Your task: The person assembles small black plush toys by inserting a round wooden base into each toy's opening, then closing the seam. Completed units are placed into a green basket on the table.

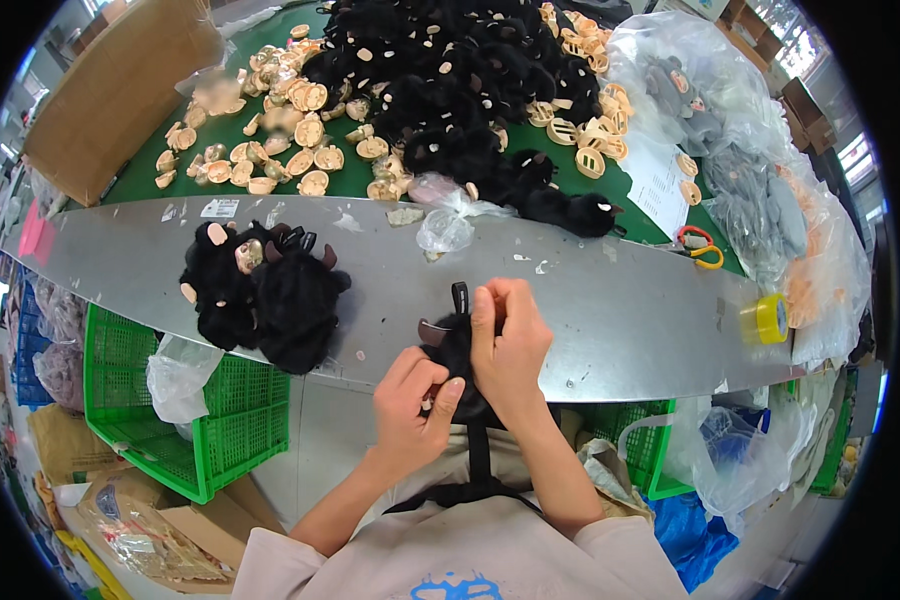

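Observation:
A black plush toy with a brown horn and a black loop at its top is held between my two hands at the front edge of the metal tabletop. My left hand pinches its lower left side, fingers curled in. With thumb and fingers closed, my right hand grips the upper right side beside the loop. Much of the toy is covered by my hands. To the left lie finished-looking black plush toys, bunched together, with horns, pale parts and a shiny cream face piece showing.
Behind, a large heap of black plush covers green cloth, flanked by cream plastic pieces. Scissors, yellow tape and clear bags are at right. A cardboard sheet stands far left; a green crate sits below.

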The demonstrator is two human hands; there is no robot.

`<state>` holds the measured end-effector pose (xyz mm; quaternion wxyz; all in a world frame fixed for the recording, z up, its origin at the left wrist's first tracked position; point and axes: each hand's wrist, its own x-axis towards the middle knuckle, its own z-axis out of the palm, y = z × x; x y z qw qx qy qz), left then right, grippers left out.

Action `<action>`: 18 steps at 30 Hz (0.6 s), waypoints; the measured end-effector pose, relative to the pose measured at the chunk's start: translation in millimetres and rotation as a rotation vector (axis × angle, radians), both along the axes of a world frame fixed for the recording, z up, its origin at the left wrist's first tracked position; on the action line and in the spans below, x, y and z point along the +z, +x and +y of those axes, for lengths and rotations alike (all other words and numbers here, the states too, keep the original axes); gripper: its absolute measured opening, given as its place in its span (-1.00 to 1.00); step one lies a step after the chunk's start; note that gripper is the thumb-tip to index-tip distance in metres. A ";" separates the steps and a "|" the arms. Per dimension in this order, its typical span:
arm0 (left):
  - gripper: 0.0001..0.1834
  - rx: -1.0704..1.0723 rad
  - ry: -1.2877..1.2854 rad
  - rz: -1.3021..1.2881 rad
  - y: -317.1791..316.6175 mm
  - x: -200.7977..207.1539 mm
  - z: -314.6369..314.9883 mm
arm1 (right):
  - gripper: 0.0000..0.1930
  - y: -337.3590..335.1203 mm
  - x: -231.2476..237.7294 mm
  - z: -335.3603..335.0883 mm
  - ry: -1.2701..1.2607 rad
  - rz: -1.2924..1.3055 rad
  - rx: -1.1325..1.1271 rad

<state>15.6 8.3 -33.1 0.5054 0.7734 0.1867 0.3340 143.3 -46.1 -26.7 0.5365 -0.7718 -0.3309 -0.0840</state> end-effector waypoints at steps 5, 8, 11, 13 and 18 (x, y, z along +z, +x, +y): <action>-0.78 0.208 0.114 -0.081 -13.3 28.3 37.4 | -0.85 1.5 12.7 9.7 0.042 -0.120 0.279; -0.90 0.545 0.161 -0.130 -32.9 43.9 89.3 | -0.86 21.0 22.7 28.0 -0.059 -0.054 0.327; -0.76 0.616 0.611 -0.021 -30.5 56.1 115.1 | -0.84 66.4 16.5 79.3 -0.176 -0.225 0.309; -0.66 0.420 0.693 0.284 -29.1 41.5 118.6 | -0.82 84.3 1.5 117.5 -0.273 -0.306 0.302; -0.56 0.385 0.810 0.376 -33.7 10.2 109.1 | -0.78 101.2 -26.4 167.2 -0.488 -0.372 0.368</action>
